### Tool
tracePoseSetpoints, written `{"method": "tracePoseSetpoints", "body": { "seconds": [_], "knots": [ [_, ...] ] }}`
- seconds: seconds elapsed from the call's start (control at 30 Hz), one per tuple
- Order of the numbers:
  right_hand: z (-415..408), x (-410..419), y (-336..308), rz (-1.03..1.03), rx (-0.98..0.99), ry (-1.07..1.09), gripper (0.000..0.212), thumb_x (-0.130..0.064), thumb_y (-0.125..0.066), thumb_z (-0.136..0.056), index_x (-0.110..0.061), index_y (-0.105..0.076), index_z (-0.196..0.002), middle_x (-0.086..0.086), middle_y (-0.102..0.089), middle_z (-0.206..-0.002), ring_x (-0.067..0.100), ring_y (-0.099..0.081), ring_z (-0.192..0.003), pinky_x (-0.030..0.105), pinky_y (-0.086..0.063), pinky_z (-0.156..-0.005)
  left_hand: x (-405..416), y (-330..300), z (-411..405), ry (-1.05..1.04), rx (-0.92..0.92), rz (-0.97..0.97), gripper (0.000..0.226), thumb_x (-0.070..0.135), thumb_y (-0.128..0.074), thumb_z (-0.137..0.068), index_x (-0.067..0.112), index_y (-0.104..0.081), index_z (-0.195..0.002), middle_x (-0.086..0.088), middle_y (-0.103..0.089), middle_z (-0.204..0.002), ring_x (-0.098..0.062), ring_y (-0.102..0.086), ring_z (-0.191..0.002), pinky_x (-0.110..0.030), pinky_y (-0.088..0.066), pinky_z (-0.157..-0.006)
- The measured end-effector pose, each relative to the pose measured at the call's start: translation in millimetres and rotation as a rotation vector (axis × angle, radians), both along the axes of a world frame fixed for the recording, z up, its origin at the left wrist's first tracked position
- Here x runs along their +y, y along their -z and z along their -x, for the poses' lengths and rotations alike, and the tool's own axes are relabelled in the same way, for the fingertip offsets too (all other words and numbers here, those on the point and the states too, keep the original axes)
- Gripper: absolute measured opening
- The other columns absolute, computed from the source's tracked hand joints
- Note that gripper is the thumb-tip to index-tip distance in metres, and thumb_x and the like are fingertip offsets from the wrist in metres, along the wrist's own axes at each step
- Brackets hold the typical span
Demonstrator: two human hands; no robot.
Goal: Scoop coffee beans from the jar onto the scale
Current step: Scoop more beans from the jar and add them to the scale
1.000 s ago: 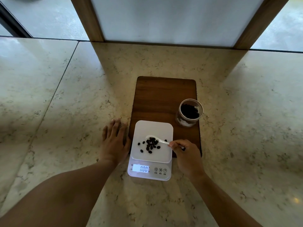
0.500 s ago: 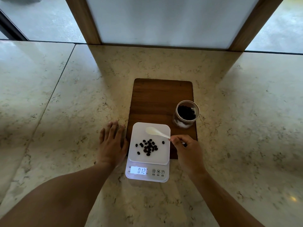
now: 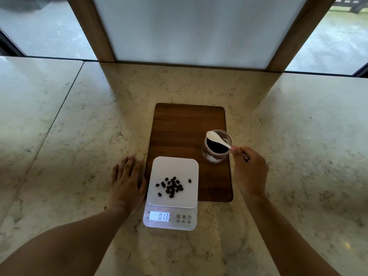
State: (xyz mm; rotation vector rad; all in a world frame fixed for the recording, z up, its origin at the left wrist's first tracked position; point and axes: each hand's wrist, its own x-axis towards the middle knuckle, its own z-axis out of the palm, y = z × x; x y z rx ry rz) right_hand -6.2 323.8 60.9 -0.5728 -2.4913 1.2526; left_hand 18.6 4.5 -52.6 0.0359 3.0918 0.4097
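A white digital scale [image 3: 185, 165] lies near the front of a wooden board, its display reading 0.13. Several dark coffee beans [image 3: 172, 186] are scattered on its platform. A round glass jar [image 3: 213, 157] with dark beans inside stands on the board to the right of the scale. My right hand [image 3: 249, 170] pinches the handle of a small white spoon [image 3: 216, 138], whose empty bowl hovers over the jar's far left rim. My left hand [image 3: 127, 182] rests flat on the counter, fingers apart, just left of the scale.
The dark wooden board [image 3: 185, 128] lies on a marble counter [image 3: 79, 136]. Behind it rises a white panel between two wooden posts [image 3: 93, 28], with windows on both sides.
My right hand carried the spoon from above the scale to over the jar. The beans stayed on the platform and the reading rose from 0.00 to 0.13. The left hand stayed put.
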Motion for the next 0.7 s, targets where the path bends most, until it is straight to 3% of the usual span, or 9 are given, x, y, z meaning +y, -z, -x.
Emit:
{"method": "tracePoseSetpoints", "body": {
  "seconds": [0.2, 0.3, 0.5, 0.63, 0.7],
  "knots": [
    [11, 23, 0, -0.342, 0.009, -0.064, 0.024, -0.027, -0.061, -0.094, -0.007, -0.073, -0.089, 0.007, -0.066, -0.076, 0.016, -0.054, -0.063, 0.024, -0.032, -0.056, 2, -3, 0, 0.002, 0.014, 0.004, 0.064, 0.046, -0.027, -0.093, 0.015, -0.037, -0.148, -0.013, -0.029, -0.16, -0.028, -0.011, -0.151, -0.051, -0.01, -0.121],
    [21, 25, -1, -0.454, 0.006, -0.123, 0.02, -0.024, -0.062, -0.094, -0.007, -0.074, -0.093, 0.006, -0.06, -0.078, 0.014, -0.048, -0.062, 0.016, -0.027, -0.052, 2, -4, 0, 0.001, 0.011, -0.004, 0.064, 0.046, -0.027, -0.092, 0.015, -0.04, -0.147, -0.014, -0.03, -0.159, -0.028, -0.013, -0.151, -0.052, -0.011, -0.121],
    [36, 22, -7, -0.484, 0.06, -0.325, 0.016, -0.02, -0.065, -0.092, -0.006, -0.073, -0.095, 0.0, -0.051, -0.079, 0.013, -0.047, -0.06, 0.014, -0.032, -0.05, 3, -6, -1, 0.008, 0.007, -0.008, 0.065, 0.046, -0.025, -0.093, 0.015, -0.039, -0.147, -0.014, -0.029, -0.16, -0.027, -0.01, -0.151, -0.051, -0.009, -0.122],
    [35, 27, -9, -0.524, 0.055, -0.449, 0.015, -0.016, -0.066, -0.091, -0.005, -0.074, -0.097, 0.003, -0.051, -0.078, 0.016, -0.049, -0.058, 0.027, -0.043, -0.049, 2, -6, -1, 0.007, 0.004, -0.01, 0.065, 0.047, -0.024, -0.093, 0.015, -0.038, -0.148, -0.013, -0.028, -0.16, -0.027, -0.01, -0.152, -0.051, -0.01, -0.122],
    [34, 30, -12, -0.549, 0.056, -0.479, 0.015, -0.015, -0.067, -0.09, -0.005, -0.074, -0.097, 0.002, -0.05, -0.077, 0.016, -0.048, -0.056, 0.026, -0.039, -0.049, 2, -7, 0, 0.011, 0.007, -0.004, 0.066, 0.048, -0.024, -0.093, 0.015, -0.038, -0.148, -0.013, -0.028, -0.16, -0.028, -0.011, -0.151, -0.052, -0.01, -0.121]
  ]
}}
